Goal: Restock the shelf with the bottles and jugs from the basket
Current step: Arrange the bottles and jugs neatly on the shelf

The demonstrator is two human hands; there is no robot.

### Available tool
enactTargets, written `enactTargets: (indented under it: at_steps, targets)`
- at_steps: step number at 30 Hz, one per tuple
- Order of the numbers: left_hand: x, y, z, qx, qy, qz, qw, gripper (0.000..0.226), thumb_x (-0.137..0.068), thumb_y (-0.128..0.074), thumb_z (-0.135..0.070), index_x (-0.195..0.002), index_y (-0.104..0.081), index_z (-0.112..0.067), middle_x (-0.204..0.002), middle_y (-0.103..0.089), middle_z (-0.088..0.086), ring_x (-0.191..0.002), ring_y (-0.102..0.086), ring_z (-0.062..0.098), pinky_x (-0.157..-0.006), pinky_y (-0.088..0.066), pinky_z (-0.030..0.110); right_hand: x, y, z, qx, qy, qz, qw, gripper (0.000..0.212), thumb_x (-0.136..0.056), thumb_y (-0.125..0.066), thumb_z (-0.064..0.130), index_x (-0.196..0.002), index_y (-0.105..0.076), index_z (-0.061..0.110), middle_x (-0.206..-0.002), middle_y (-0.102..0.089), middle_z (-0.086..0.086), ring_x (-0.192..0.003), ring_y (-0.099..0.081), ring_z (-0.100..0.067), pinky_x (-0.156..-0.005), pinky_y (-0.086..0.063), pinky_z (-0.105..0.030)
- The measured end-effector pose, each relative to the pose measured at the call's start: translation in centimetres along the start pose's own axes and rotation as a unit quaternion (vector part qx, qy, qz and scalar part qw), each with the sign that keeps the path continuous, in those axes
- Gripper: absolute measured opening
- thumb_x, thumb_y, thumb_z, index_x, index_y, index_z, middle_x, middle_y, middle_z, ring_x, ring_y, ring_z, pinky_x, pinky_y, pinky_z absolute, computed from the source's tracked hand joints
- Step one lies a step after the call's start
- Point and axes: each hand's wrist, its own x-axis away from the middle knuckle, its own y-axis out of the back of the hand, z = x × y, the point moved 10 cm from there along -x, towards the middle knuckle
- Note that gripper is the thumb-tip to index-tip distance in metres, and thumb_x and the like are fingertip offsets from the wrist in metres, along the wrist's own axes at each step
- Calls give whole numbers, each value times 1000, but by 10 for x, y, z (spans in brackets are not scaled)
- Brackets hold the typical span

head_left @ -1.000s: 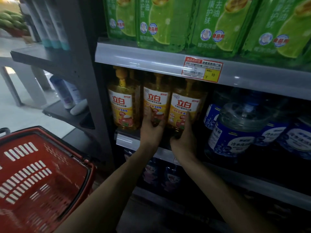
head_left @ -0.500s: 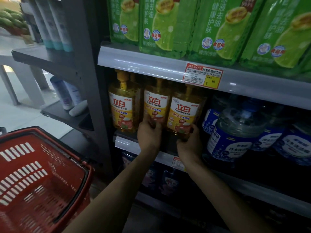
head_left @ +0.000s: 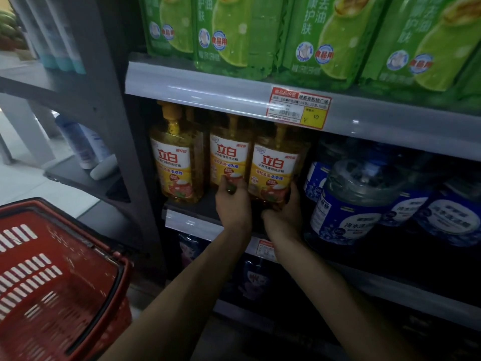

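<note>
Nearest the camera, lower left: red plastic shopping basket point(head_left: 52, 277) with slotted sides; the part in view holds nothing. Both bare forearms reach up from the bottom edge to the middle shelf point(head_left: 187, 204) of a grey metal rack.

Left hand point(head_left: 233, 204) is wrapped around the foot of the middle yellow pump bottle point(head_left: 227, 157), fingers curled on its lower front, grasping it. Right hand point(head_left: 285, 212) cups the base and right side of the right-hand yellow pump bottle point(head_left: 276, 165), thumb up along its edge, also gripping. That bottle stands at the shelf's front lip, tilted slightly, touching the middle one. A third yellow pump bottle point(head_left: 173, 162) stands just to the left, apart from the hands. All three carry white-and-yellow labels with red characters.

Right of them, on the same shelf: clear jugs with blue labels point(head_left: 346, 204), close together.

Below the shelf lip, dark pouches point(head_left: 256, 280), dim and hard to read.

Above, a red-and-yellow price tag point(head_left: 299, 108) on the upper shelf rail; over it, a row of green refill packs point(head_left: 320, 35).

Far left, a side shelf with white bottles point(head_left: 80, 144).
</note>
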Motion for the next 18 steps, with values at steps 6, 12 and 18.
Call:
enactTargets:
  at_steps: [6, 12, 18]
  targets:
    - [6, 3, -8, -30, 9, 68, 997, 54, -86, -68, -41, -139, -60, -35, -129, -70, -7, -123, -63, 18, -108, -50, 51, 7, 3, 11, 76, 40, 45, 995, 85, -86, -69, 3, -154, -31, 37, -146, -54, 6, -135, -51, -19, -101, -41, -29]
    - [24, 14, -26, -74, 2, 118, 990, 39, -92, -73, -34, -129, -61, -34, -117, -67, -16, -119, -61, 11, -111, -47, 49, 40, 29, 42, 203, 193, 15, 960, 84, -88, -74, 32, -156, -26, 34, -154, -42, 5, -141, -41, -17, -111, -44, -42]
    - [63, 14, -63, -188, -112, 189, 957, 69, -75, -68, -58, -139, -58, -35, -134, -65, -13, -124, -60, 3, -108, -51, 39, 77, 59, 65, 211, 277, 40, 937, 82, -92, -72, 35, -158, -24, 35, -160, -30, 8, -143, -34, -7, -109, -36, -20]
